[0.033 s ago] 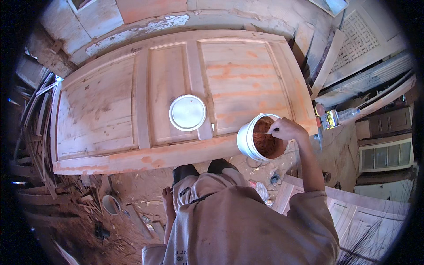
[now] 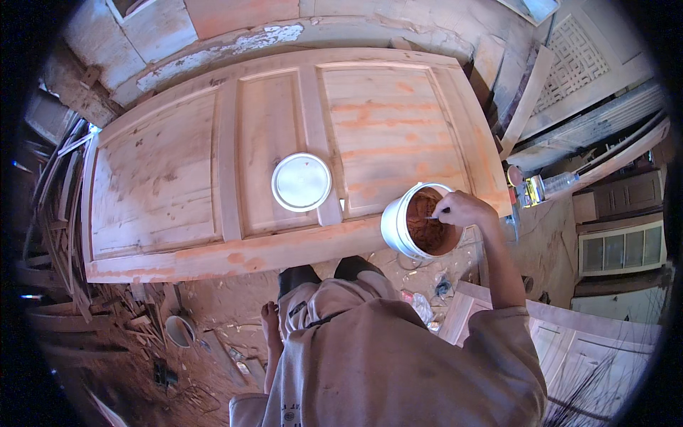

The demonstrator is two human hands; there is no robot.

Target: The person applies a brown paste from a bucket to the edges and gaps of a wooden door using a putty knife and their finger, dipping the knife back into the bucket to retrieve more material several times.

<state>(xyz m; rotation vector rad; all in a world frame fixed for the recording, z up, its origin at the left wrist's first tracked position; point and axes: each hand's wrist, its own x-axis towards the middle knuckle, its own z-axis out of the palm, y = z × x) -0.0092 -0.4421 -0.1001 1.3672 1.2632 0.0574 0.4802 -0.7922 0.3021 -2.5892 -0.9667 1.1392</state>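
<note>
A white bucket [image 2: 396,229] stands at the near right edge of a panelled wooden door [image 2: 267,149], tilted in view, with reddish-brown paste [image 2: 427,231] inside. My right hand [image 2: 466,212] is over the bucket's mouth, its fingers closed on a thin metal-looking tool [image 2: 431,217] whose lower end reaches toward the paste; its exact kind is hard to make out. Left of the bucket, a round white lid [image 2: 302,183] lies flat on the door. My left hand [image 2: 269,313] hangs low beside my left thigh, touching nothing I can see; its fingers are mostly hidden.
Orange-brown smears mark the door's right panel and front rail. Wood strips [image 2: 60,213] are piled at the left, above a pale bucket [image 2: 180,330] on the littered floor. A clear plastic bottle [image 2: 560,183] is beyond the right end. Another panelled door [image 2: 548,341] leans behind my right arm.
My right hand and the thin tool have shifted very slightly within the bucket's mouth. The bucket, lid and left hand stay where they were.
</note>
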